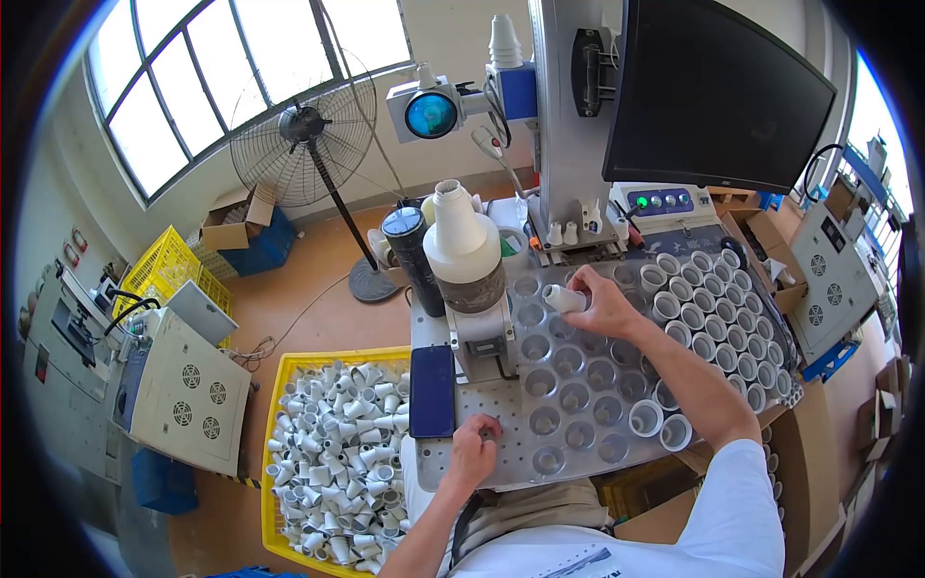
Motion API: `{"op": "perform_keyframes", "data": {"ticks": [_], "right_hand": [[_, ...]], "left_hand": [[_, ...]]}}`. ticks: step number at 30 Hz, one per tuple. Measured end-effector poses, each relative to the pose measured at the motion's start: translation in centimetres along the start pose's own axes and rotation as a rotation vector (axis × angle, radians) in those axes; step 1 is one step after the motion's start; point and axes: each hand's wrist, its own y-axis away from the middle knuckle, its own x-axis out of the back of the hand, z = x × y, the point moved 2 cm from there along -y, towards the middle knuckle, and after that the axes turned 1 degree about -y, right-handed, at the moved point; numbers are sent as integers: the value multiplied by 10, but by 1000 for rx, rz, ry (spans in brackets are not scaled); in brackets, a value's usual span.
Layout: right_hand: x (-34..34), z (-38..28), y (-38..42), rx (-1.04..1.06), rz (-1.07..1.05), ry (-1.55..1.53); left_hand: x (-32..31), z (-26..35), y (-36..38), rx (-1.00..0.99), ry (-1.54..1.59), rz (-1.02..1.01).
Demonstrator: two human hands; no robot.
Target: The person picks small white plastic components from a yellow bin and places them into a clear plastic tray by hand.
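Note:
My right hand (604,306) is closed on a white tapered plastic housing (564,299), which lies tilted on its side in my fingers. It is above a clear plastic tray (581,459) with rows of round pockets. Several similar white housings (647,418) stand in the pockets on the right, wide openings up. My left hand (474,450) rests with curled fingers on the perforated metal plate (511,405), near a dark phone (432,392). Whatever its fingers may hold is hidden. A stack of white cones (462,236) sits on a stand between the hands.
A yellow crate (267,482) full of loose white housings stands to the left of the worktop. A lens head (431,115) and a black monitor (721,96) rise behind. A control box (665,200) is at the back. A fan (306,123) stands far left.

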Motion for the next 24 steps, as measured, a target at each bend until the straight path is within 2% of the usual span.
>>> {"op": "perform_keyframes", "data": {"ticks": [13,19,21,24], "right_hand": [[0,-4,-2,-49,47,12],[2,3,-3,-91,89,-45],[6,2,-2,-124,102,-74],[21,-13,-10,-157,135,-131]], "left_hand": [[15,3,-9,58,113,20],[97,55,-71,-137,50,369],[124,85,-105,-92,-3,480],[148,120,-169,-331,21,575]]}}
